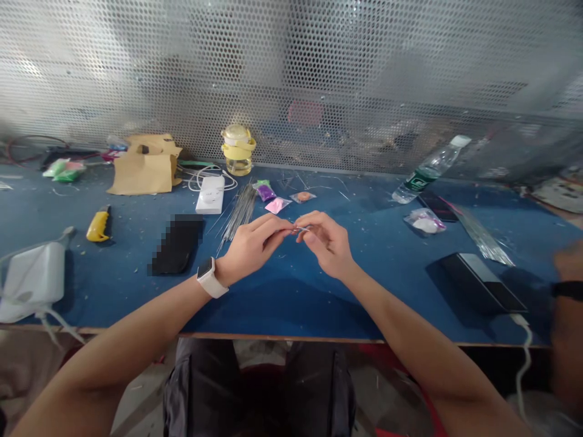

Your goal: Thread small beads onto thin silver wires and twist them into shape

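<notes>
Above the middle of the blue table, my left hand and my right hand meet with their fingertips almost touching. Both are closed in a pinch on a thin wire, of which only a short, light stretch shows; the rest is hidden by my fingers. Left of my left hand lies a loose bundle of thin metal wires. Just beyond my hands are small clear bags: one with pink stuff, one with orange stuff and one purple and green.
A black phone, yellow utility knife, white power bank and yellow-lidded bottle stand or lie leftward. To the right are a tilted water bottle, a dark box-shaped device and more wires. Another person's arm shows at far right.
</notes>
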The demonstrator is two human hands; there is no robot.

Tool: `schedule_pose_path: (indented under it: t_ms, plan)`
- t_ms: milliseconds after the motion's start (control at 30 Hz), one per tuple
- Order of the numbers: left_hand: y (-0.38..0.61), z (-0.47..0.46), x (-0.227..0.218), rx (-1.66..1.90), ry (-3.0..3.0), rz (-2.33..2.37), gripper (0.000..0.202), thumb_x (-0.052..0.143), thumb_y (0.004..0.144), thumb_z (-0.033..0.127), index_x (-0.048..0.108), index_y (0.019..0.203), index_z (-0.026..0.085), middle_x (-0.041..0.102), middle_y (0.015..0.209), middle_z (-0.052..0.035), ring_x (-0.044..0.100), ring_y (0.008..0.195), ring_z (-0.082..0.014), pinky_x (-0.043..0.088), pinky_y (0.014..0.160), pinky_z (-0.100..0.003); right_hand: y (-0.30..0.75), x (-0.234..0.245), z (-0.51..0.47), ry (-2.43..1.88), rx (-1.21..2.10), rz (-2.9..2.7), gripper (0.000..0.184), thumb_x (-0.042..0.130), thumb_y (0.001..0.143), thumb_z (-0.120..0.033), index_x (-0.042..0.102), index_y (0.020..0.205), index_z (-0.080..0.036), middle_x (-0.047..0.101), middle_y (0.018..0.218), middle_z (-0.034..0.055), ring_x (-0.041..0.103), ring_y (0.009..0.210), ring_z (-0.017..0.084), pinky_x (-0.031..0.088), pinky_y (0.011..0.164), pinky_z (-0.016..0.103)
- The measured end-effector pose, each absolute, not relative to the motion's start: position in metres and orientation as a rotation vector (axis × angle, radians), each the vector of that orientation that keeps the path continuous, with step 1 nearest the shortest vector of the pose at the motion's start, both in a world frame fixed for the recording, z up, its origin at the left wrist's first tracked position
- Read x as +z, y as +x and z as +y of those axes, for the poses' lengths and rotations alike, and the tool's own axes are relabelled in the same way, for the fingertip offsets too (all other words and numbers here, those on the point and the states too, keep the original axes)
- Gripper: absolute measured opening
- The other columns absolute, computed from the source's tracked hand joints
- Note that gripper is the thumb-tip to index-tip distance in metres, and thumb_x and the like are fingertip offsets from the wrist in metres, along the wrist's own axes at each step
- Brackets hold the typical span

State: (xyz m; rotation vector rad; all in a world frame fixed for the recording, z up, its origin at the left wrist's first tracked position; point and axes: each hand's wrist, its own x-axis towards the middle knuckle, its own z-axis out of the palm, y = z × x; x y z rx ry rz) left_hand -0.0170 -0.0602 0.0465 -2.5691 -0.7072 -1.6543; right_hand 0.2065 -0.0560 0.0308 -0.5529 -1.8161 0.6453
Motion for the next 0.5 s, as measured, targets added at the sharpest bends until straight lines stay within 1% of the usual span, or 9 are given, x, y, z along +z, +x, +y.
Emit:
schedule_pose_path:
  t_ms: [67,100,133,200,300,367,433,500]
  plan:
    - [-0.015,-0.065,0.048,-1.733,-2.597,-0.759,0.011,0.066,0.111,0.012,0.076,0.110,0.018,0.083,0.097,-0.0027,0.076,0.078,-0.0088,0.056,0.066,-0.017,0.202,0.027,-0.059,-0.578,0.637,-1.856,0.033,0.076,0.107,-0.046,0.071,0.133,-0.027,0.080,0.122,0.0078,0.081,0.104,0.020,0.070,0.090,0.038]
    - [-0.014,-0.068,0.049,-1.773,-2.626,-0.785,0.010,0.068,0.110,0.012,0.076,0.109,0.018,0.082,0.093,-0.0020,0.075,0.074,-0.0085,0.055,0.063,-0.017,0.199,0.026,-0.061,-0.600,0.596,-1.891,0.035,0.078,0.106,-0.044,0.070,0.134,-0.026,0.081,0.123,0.0085,0.081,0.107,0.021,0.070,0.094,0.040]
    - [-0.013,-0.070,0.050,-1.812,-2.651,-0.809,0.009,0.069,0.109,0.013,0.077,0.108,0.018,0.081,0.090,-0.0012,0.073,0.071,-0.0082,0.054,0.060,-0.016,0.196,0.025,-0.063,-0.621,0.545,-1.926,0.033,0.078,0.105,-0.041,0.071,0.133,-0.025,0.082,0.121,0.0087,0.081,0.107,0.022,0.069,0.095,0.040]
    - [-0.012,-0.074,0.052,-1.860,-2.683,-0.837,0.008,0.070,0.109,0.015,0.077,0.106,0.017,0.079,0.086,-0.0004,0.072,0.068,-0.0080,0.054,0.059,-0.016,0.191,0.023,-0.067,-0.637,0.480,-1.967,0.020,0.076,0.107,-0.035,0.073,0.123,-0.024,0.084,0.112,0.0065,0.081,0.102,0.020,0.067,0.092,0.037]
    - [-0.013,-0.076,0.053,-1.862,-2.677,-0.814,0.010,0.069,0.110,0.017,0.078,0.106,0.018,0.082,0.090,-0.0016,0.072,0.067,-0.0076,0.055,0.060,-0.017,0.187,0.023,-0.073,-0.663,0.507,-1.934,0.006,0.075,0.108,-0.028,0.074,0.112,-0.024,0.084,0.101,0.0023,0.082,0.091,0.017,0.065,0.084,0.030]
    - [-0.014,-0.076,0.053,-1.833,-2.657,-0.758,0.010,0.068,0.110,0.017,0.078,0.107,0.019,0.084,0.093,-0.0019,0.072,0.068,-0.0079,0.057,0.062,-0.018,0.185,0.023,-0.077,-0.675,0.533,-1.899,0.007,0.077,0.106,-0.026,0.074,0.111,-0.024,0.084,0.100,0.0009,0.081,0.088,0.016,0.063,0.081,0.028]
    - [-0.014,-0.077,0.051,-1.783,-2.650,-0.679,0.009,0.068,0.110,0.017,0.076,0.109,0.020,0.084,0.093,-0.0018,0.074,0.071,-0.0086,0.057,0.064,-0.019,0.184,0.023,-0.080,-0.662,0.536,-1.893,0.011,0.079,0.104,-0.027,0.072,0.112,-0.024,0.083,0.099,0.0000,0.080,0.086,0.015,0.062,0.078,0.026]
    - [-0.013,-0.078,0.050,-1.762,-2.652,-0.619,0.009,0.066,0.112,0.017,0.074,0.110,0.020,0.083,0.094,-0.0020,0.075,0.075,-0.0095,0.057,0.065,-0.020,0.183,0.022,-0.082,-0.657,0.528,-1.903,0.010,0.078,0.105,-0.028,0.071,0.111,-0.024,0.082,0.097,-0.0006,0.080,0.084,0.015,0.061,0.076,0.026]
